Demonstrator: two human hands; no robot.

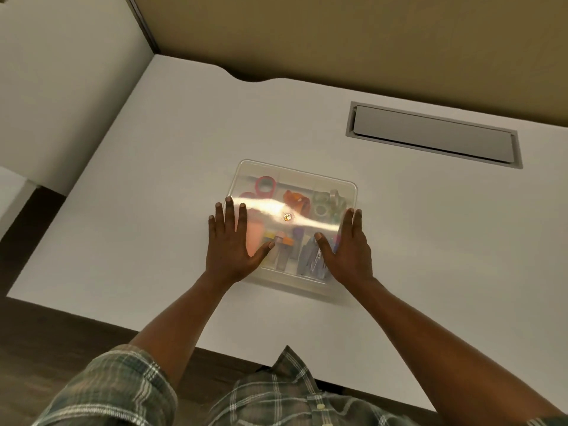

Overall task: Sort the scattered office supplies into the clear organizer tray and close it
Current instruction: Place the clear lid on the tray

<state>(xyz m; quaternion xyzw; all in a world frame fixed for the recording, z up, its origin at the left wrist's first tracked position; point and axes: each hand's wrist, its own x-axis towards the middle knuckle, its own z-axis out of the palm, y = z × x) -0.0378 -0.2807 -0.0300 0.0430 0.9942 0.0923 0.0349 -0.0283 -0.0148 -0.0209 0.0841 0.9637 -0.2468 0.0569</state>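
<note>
Both hands are flat on the lid now, and this is the closing step. The clear organizer tray sits in the middle of the white counter, with the supplies sorted into its compartments under the plastic: red rings at the far left, something orange in the far middle, pale tape rolls far right, and longer items standing in the near sections.

The left hand is spread wide, palm down over the near left part of the lid, gripping nothing. The right hand lies open along the right edge, fingers straight and together, thumb reaching inward across the lid.

To do this well, press evenly on both sides at once so the lid drops level, then work the pressure round to the far corners, which neither hand covers. Glare streaks across the lid, so I can't tell whether the far edge has seated. Nothing loose shows on the counter, so the sorting looks finished.
</note>
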